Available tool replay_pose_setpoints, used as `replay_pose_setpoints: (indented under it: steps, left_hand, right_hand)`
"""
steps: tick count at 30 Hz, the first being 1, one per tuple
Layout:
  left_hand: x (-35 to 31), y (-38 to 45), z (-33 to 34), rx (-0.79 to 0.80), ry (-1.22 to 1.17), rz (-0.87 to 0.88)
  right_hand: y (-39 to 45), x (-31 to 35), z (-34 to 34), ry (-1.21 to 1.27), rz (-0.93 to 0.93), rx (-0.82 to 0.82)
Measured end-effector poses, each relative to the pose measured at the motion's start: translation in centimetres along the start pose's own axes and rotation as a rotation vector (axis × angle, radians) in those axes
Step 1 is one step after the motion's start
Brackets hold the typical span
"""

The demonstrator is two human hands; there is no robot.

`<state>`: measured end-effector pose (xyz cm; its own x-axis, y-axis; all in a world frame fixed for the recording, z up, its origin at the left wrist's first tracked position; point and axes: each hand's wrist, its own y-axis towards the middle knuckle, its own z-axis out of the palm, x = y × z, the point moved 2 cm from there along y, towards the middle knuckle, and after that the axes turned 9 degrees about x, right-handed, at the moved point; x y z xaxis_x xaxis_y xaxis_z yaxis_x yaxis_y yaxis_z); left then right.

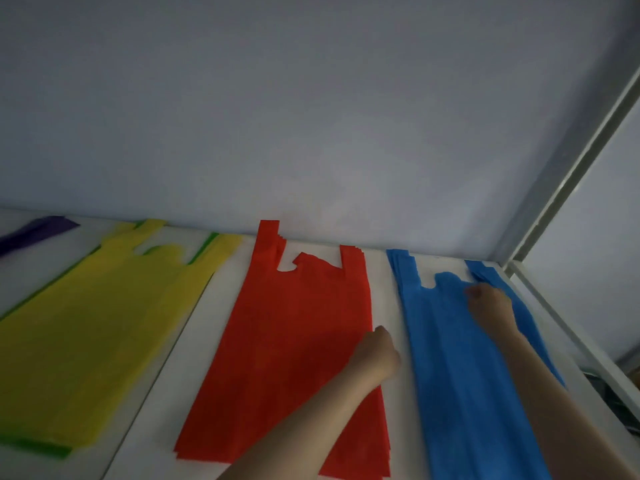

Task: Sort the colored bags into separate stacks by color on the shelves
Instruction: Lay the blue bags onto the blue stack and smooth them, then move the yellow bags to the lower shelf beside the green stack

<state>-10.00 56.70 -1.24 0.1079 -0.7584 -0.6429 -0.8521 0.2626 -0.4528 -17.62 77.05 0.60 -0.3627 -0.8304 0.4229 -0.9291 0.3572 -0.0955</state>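
My right hand [490,303] is curled into a loose fist, knuckles down on the upper part of the blue bag stack [457,348], just below its right handle loop. Whether any fingers are pinching a layer underneath, I cannot tell; they are tucked out of sight. My left hand [377,355] is also closed, resting on the white shelf [388,282] in the strip between the blue stack and the red bag stack [298,341], touching or just overlapping the red stack's right edge.

Taking the blue stack as my reference: it lies with its long axis running away from me, handles toward the back wall [311,116], bottom edge toward my body. It sits at the right end of the shelf, close beside the metal frame post [568,188]. The red stack lies just to its left, parallel, then a yellow bag stack [104,323] with a green bag [34,445] showing beneath it, and a purple bag [38,230] furthest left.

My right hand is the one on the blue stack, so I judge any smoothing stroke should run along its length, handles to bottom, toward me.
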Motion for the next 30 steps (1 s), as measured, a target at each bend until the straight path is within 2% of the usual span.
replay_pose_setpoints:
  steps: [6,9,11,15,19,23,25,30]
  left_hand:
    - [8.0,-3.1,-9.9,-0.153,0.07,-0.009]
    - [14.7,-5.4,-16.3,-0.234,0.19,-0.121]
    - [19.9,-7.1,-20.4,-0.23,0.272,-0.247]
    - [31.4,-10.9,-26.9,-0.273,0.269,-0.466]
    - [38.1,-14.0,-28.9,-0.311,0.238,-0.651]
    - [40.9,-15.0,-27.6,-0.223,0.146,-0.63]
    - [41.3,-15.2,-27.2,-0.208,0.122,-0.617]
    - [41.6,-14.9,-28.3,-0.122,0.181,-0.566]
  right_hand:
    - [-3.6,10.7,4.3,0.039,-0.133,0.06]
    - [-6.4,16.7,7.3,0.107,-0.195,0.055]
    - [-8.3,20.7,9.5,0.167,-0.223,0.078]
    - [-11.4,27.5,13.9,0.197,-0.23,0.273]
    - [-14.2,32.4,18.7,0.191,-0.16,0.546]
    - [-15.9,35.6,23.0,0.166,-0.133,0.616]
    - [-16.4,36.5,24.2,0.161,-0.131,0.596]
    - [-17.9,38.5,25.5,0.132,-0.135,0.389]
